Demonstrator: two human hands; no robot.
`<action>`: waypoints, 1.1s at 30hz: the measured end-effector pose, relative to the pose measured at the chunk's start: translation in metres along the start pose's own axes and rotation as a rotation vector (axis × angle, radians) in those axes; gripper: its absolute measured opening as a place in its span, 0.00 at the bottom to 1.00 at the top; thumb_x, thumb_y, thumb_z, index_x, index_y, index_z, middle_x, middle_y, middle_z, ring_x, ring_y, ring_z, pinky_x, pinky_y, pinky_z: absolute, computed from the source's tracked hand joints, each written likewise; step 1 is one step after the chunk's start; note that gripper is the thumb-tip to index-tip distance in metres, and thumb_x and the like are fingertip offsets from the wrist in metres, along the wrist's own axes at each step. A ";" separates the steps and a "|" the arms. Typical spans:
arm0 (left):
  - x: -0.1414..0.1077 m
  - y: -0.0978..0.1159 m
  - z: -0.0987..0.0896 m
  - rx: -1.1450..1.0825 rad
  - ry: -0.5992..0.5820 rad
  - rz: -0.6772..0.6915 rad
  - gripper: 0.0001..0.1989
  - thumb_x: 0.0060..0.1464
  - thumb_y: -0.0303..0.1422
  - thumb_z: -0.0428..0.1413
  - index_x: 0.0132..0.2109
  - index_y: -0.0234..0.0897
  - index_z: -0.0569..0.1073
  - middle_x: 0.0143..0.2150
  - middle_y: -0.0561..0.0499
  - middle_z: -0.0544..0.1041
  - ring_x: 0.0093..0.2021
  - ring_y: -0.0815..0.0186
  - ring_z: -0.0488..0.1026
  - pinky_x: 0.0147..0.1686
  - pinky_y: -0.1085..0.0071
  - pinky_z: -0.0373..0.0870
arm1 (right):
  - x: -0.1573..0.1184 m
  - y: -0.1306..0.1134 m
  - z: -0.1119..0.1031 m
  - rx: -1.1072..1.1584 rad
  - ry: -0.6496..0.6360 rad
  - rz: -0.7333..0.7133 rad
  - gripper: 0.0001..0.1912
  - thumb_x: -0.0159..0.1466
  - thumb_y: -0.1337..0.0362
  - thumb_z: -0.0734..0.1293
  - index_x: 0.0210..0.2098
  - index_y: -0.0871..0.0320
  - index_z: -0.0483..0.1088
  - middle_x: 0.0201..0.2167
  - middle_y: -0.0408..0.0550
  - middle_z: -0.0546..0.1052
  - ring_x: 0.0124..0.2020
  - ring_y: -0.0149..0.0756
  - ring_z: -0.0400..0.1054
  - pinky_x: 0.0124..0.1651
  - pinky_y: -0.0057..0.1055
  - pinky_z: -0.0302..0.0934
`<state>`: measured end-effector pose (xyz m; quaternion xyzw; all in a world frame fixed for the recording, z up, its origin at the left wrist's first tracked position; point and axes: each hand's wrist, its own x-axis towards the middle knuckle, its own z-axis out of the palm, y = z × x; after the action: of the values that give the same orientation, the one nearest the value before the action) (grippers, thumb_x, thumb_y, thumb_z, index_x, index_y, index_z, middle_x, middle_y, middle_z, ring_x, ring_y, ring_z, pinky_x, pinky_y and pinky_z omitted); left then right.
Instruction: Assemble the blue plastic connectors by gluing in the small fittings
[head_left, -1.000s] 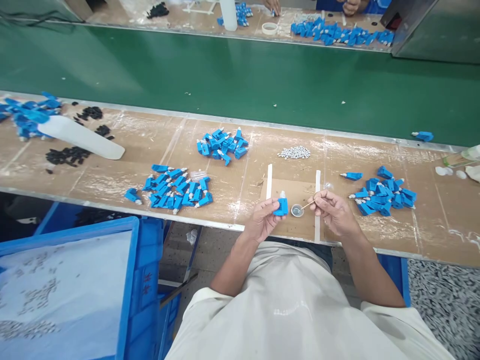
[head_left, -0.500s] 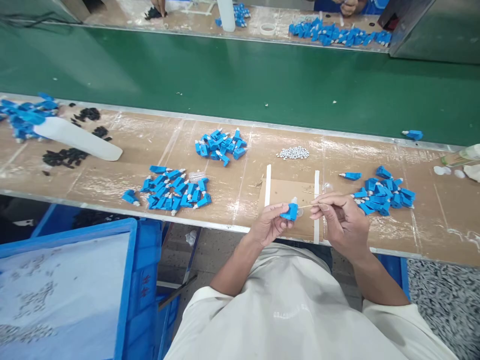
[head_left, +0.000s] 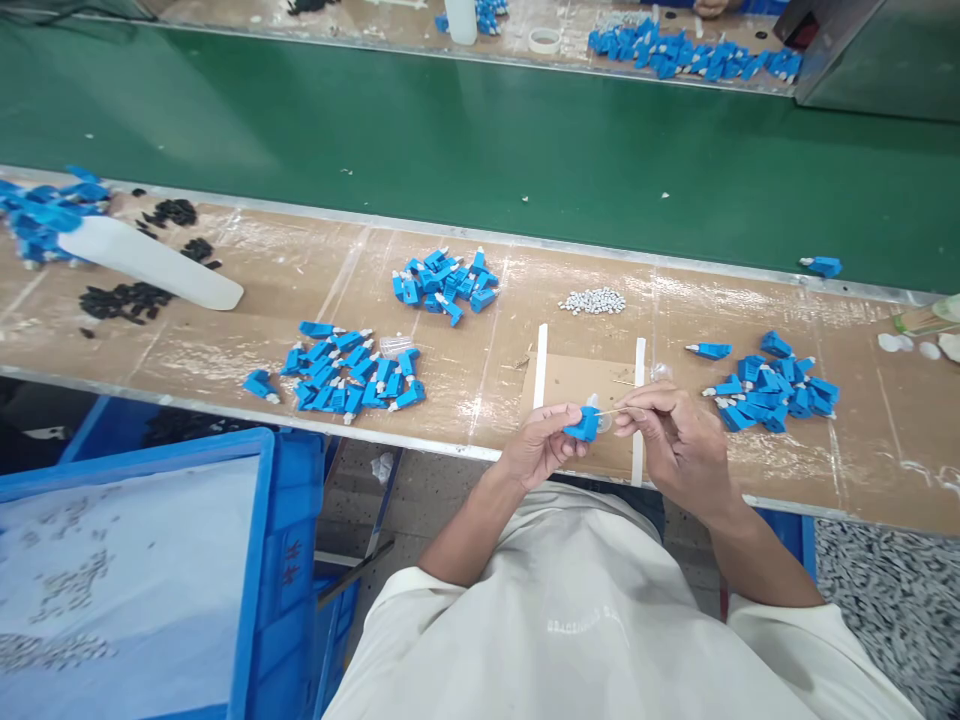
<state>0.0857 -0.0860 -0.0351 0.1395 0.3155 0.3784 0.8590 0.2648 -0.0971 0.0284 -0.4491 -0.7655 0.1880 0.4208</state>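
A brown-covered table (head_left: 442, 385) bears a cardboard sheet (head_left: 570, 375) between white strips (head_left: 640, 365), beneath the hands. Small pale pieces (head_left: 592, 301) lie beyond it. One blue heap (head_left: 776, 390) sits right of the right hand (head_left: 679, 440); left of the left hand (head_left: 544, 445) lie a larger heap (head_left: 352, 368), black pieces (head_left: 124, 300) and a white bottle (head_left: 150, 262).

Green strip (head_left: 420, 140) between two brown-covered worktables (head_left: 292, 270), grey floor (head_left: 427, 500) below, blue crates (head_left: 289, 560) at lower left.

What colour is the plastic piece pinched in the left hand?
Bright blue plastic piece; the head view shows it.
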 end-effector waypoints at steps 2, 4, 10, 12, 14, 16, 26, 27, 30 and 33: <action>0.001 -0.001 -0.002 0.015 -0.005 -0.004 0.20 0.39 0.40 0.73 0.31 0.29 0.75 0.24 0.52 0.76 0.18 0.76 0.71 0.18 0.85 0.66 | 0.000 0.001 -0.001 0.010 -0.009 0.017 0.06 0.73 0.68 0.62 0.41 0.53 0.70 0.32 0.47 0.79 0.34 0.37 0.77 0.31 0.32 0.73; 0.001 -0.002 -0.004 0.024 -0.021 0.003 0.19 0.41 0.40 0.72 0.31 0.30 0.75 0.24 0.52 0.76 0.19 0.76 0.70 0.18 0.84 0.66 | 0.001 0.002 -0.002 0.024 0.000 0.025 0.06 0.73 0.68 0.62 0.42 0.53 0.70 0.32 0.47 0.79 0.34 0.37 0.77 0.31 0.32 0.73; 0.002 -0.002 -0.008 0.066 -0.037 -0.009 0.18 0.42 0.40 0.70 0.31 0.31 0.74 0.24 0.52 0.75 0.19 0.76 0.69 0.18 0.83 0.63 | 0.003 0.005 -0.003 0.126 -0.067 0.129 0.07 0.73 0.63 0.63 0.39 0.54 0.71 0.33 0.47 0.79 0.29 0.35 0.77 0.32 0.33 0.75; 0.003 -0.003 -0.008 0.074 -0.041 -0.022 0.18 0.42 0.40 0.70 0.31 0.31 0.75 0.23 0.52 0.75 0.18 0.76 0.69 0.18 0.82 0.64 | 0.005 0.005 -0.003 0.212 -0.092 0.215 0.08 0.73 0.59 0.63 0.39 0.54 0.71 0.32 0.47 0.79 0.28 0.35 0.77 0.31 0.32 0.75; 0.002 -0.003 -0.009 0.063 -0.040 -0.026 0.17 0.41 0.39 0.70 0.31 0.30 0.75 0.22 0.53 0.74 0.17 0.77 0.67 0.18 0.82 0.65 | 0.007 0.004 -0.004 0.312 -0.101 0.293 0.10 0.72 0.56 0.65 0.38 0.55 0.72 0.31 0.47 0.79 0.28 0.35 0.78 0.30 0.31 0.76; 0.002 -0.001 -0.009 0.034 -0.035 -0.035 0.16 0.42 0.38 0.70 0.31 0.30 0.75 0.22 0.52 0.74 0.17 0.78 0.65 0.19 0.81 0.66 | 0.009 0.005 -0.008 0.386 -0.070 0.349 0.11 0.70 0.54 0.68 0.37 0.55 0.73 0.31 0.47 0.80 0.28 0.35 0.77 0.30 0.31 0.76; -0.003 0.013 -0.010 -0.088 0.003 -0.136 0.07 0.48 0.28 0.64 0.33 0.28 0.76 0.24 0.48 0.75 0.21 0.74 0.71 0.19 0.84 0.69 | -0.004 0.025 -0.014 0.250 -0.017 0.347 0.09 0.70 0.57 0.68 0.37 0.55 0.73 0.30 0.46 0.78 0.26 0.35 0.75 0.30 0.33 0.73; -0.003 0.013 -0.012 -0.104 0.019 -0.149 0.06 0.49 0.27 0.63 0.33 0.28 0.76 0.24 0.48 0.75 0.21 0.74 0.71 0.19 0.84 0.69 | -0.005 0.027 -0.012 0.188 -0.046 0.309 0.08 0.70 0.58 0.67 0.37 0.55 0.73 0.30 0.46 0.78 0.26 0.35 0.75 0.30 0.33 0.72; 0.000 0.009 -0.018 -0.205 0.035 -0.178 0.04 0.51 0.26 0.60 0.34 0.28 0.75 0.25 0.50 0.73 0.21 0.76 0.69 0.18 0.86 0.67 | -0.006 0.029 -0.005 0.022 -0.088 0.158 0.07 0.70 0.61 0.66 0.36 0.54 0.73 0.29 0.46 0.77 0.28 0.36 0.73 0.32 0.34 0.68; 0.001 0.004 -0.022 -0.362 0.012 -0.141 0.03 0.51 0.27 0.60 0.34 0.30 0.75 0.26 0.51 0.69 0.20 0.78 0.64 0.15 0.89 0.62 | -0.004 0.033 -0.003 -0.037 -0.082 0.089 0.06 0.71 0.63 0.65 0.37 0.53 0.72 0.29 0.46 0.77 0.30 0.37 0.72 0.33 0.35 0.67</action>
<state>0.0695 -0.0821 -0.0504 -0.0417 0.2564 0.3688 0.8925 0.2855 -0.0840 0.0063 -0.4822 -0.7648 0.2104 0.3718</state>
